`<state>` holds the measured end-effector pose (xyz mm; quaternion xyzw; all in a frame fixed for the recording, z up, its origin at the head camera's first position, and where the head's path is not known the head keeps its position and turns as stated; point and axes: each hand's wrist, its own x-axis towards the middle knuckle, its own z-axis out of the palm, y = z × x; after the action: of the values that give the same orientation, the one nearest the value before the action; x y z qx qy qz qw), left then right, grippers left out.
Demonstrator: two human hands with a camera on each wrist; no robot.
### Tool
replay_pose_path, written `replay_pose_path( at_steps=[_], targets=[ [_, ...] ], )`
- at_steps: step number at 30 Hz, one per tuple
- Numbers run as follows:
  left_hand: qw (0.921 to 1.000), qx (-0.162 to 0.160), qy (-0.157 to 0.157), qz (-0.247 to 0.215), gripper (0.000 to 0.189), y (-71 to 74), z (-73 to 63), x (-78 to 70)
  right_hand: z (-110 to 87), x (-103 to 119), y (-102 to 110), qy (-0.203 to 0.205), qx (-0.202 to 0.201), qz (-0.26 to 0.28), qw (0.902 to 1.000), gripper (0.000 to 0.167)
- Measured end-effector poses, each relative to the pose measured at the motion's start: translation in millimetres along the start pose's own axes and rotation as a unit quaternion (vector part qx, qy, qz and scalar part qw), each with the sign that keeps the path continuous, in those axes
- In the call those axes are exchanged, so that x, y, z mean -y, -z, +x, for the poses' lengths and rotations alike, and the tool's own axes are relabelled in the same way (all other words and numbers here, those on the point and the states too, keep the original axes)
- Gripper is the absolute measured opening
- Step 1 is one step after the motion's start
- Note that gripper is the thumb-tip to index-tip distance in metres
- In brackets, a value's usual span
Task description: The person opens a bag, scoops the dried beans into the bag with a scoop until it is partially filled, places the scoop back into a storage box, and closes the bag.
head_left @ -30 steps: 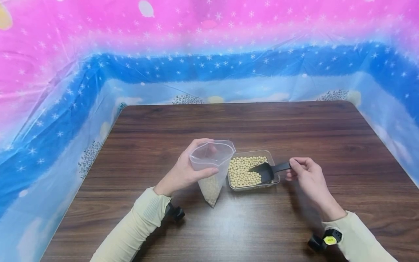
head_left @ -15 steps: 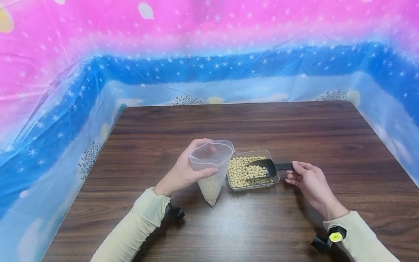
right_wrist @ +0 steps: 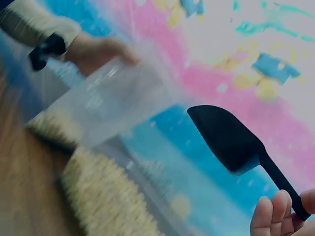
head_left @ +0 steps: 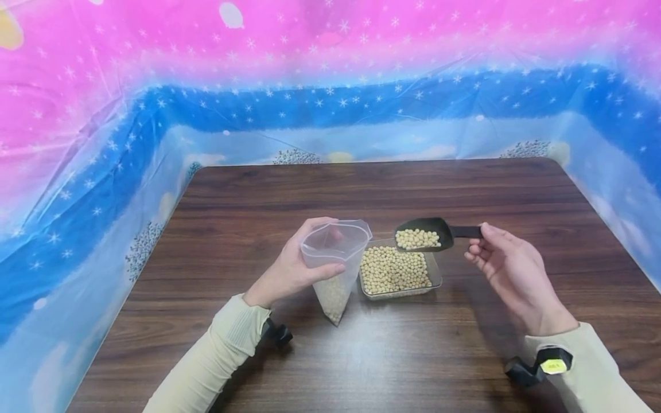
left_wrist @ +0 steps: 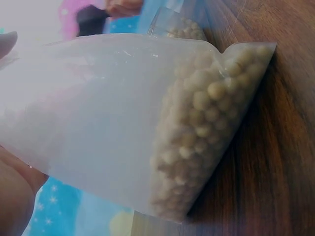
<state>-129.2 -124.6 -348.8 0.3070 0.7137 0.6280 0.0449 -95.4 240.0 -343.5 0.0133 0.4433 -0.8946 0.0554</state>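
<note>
My left hand (head_left: 289,267) grips a translucent zip bag (head_left: 345,275) near its top, thumb in front and fingers behind, its mouth spread wide. Round pale beans fill the bag's lower part (left_wrist: 197,128), and its bottom edge meets the table in the left wrist view. In my right hand (head_left: 516,269) the handle of a black scoop (head_left: 447,240) is pinched between thumb and fingers. The scoop carries a load of beans (head_left: 415,238) above the back right of a clear plastic container (head_left: 438,278). More beans (head_left: 395,271) lie in that container, just right of the bag.
The brown wood-grain table (head_left: 248,195) stretches out behind and on both sides of the container. A pink and blue patterned cloth (head_left: 330,103) hangs around its back and sides. Each wrist wears a black camera mount.
The right hand has raised the scoop out of the beans in the container, moving up and slightly right, with beans now in it. The left hand and bag have stayed in place.
</note>
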Motion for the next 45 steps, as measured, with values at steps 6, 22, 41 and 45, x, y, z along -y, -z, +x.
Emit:
replay_pose_path(
  at_steps=[6, 22, 41, 45],
  targets=[
    [1.0, 0.003, 0.0, 0.006, 0.067, -1.6, -0.2, -14.4, -1.4, 18, -36, 0.045, 0.024, 0.016, 0.9986, 0.013],
    [0.9999, 0.0, 0.009, -0.004, 0.067, -0.6, 1.5, -8.2, -0.8, 11, -97, 0.131, 0.035, -0.063, 0.9888, 0.017],
    [0.9998, 0.011, -0.012, -0.012, 0.07, 3.7, 2.0, 13.7, -12.1, 13, -112, 0.218, -0.028, -0.241, 0.9454, 0.024],
    [0.9998, 0.011, -0.007, -0.013, 0.07, 3.4, 2.2, 13.4, -16.0, 10, -114, 0.262, -0.031, -0.289, 0.9202, 0.022]
  ],
)
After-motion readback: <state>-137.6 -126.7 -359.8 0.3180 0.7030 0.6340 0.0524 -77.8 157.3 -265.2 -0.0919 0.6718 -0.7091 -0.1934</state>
